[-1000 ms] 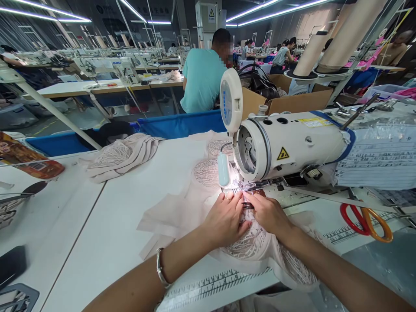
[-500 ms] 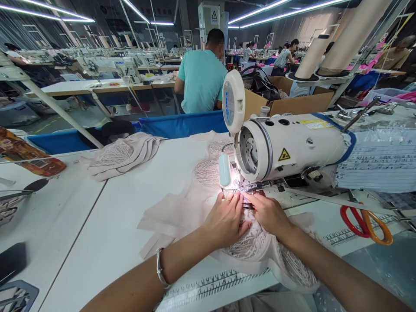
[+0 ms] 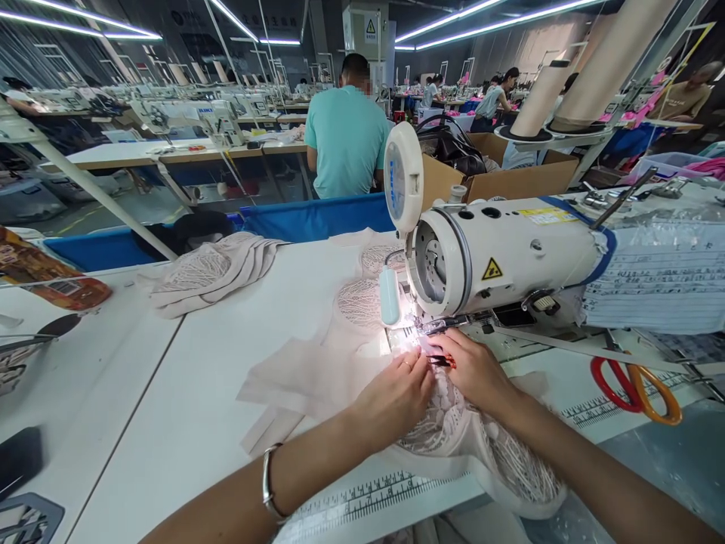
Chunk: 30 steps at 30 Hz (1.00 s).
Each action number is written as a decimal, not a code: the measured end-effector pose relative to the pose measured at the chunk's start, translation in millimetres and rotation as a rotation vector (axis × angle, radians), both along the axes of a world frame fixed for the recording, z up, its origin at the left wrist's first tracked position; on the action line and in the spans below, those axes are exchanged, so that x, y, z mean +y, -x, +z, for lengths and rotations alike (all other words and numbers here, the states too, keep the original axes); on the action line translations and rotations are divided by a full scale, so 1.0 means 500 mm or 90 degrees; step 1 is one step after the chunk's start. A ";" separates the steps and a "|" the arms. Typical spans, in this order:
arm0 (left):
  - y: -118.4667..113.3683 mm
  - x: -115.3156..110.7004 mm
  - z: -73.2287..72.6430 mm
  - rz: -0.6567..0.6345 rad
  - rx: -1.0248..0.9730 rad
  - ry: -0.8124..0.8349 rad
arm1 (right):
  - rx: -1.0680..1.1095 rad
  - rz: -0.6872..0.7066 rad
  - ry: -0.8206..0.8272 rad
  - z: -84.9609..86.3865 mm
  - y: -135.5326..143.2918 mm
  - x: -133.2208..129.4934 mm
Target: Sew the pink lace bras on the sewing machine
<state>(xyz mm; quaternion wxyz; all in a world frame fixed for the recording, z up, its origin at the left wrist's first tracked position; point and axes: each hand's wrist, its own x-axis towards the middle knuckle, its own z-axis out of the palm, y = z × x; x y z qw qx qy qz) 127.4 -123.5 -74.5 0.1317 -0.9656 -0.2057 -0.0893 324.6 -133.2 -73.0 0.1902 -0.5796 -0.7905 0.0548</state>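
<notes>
Big and busy, our sewing room has long lights overhead and many machines. Close to us is a white tabletop [image 3: 186, 393] with a white sewing machine [image 3: 498, 257] on it.

Pale pink lace cloth [image 3: 453, 434] lies on the tabletop, right under the machine's needle and spreading toward us. Our left hand [image 3: 396, 393] rests on it with curled fingers [image 3: 416, 363] that press and pinch the cloth. Our right hand [image 3: 473, 370] lies on it too, just beside the left, its fingers pinching the edge near the needle. We think we are lining up the edge to be stitched. The next move, we judge, needs slow, steady pushing, with fingertips kept away from the needle.

Bright lamp light washes out the needle spot, so we cannot see the needle or the seam. A small dark and red thing sits between our hands, but we cannot tell what it is. Red and orange scissors [image 3: 634, 385] lie to the right. Another heap of cloth [image 3: 209, 276] lies well apart on the left. A person in a teal shirt [image 3: 345, 143] sits with their back to us.
</notes>
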 end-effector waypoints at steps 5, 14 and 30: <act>0.004 -0.003 0.008 0.023 0.001 0.094 | 0.038 0.034 -0.003 -0.006 -0.011 0.000; 0.026 0.048 0.015 -0.009 -0.106 0.222 | -0.044 0.056 -0.025 0.000 0.006 0.028; 0.023 0.026 0.027 -0.043 -0.057 0.145 | -0.078 -0.079 -0.061 0.008 -0.001 -0.118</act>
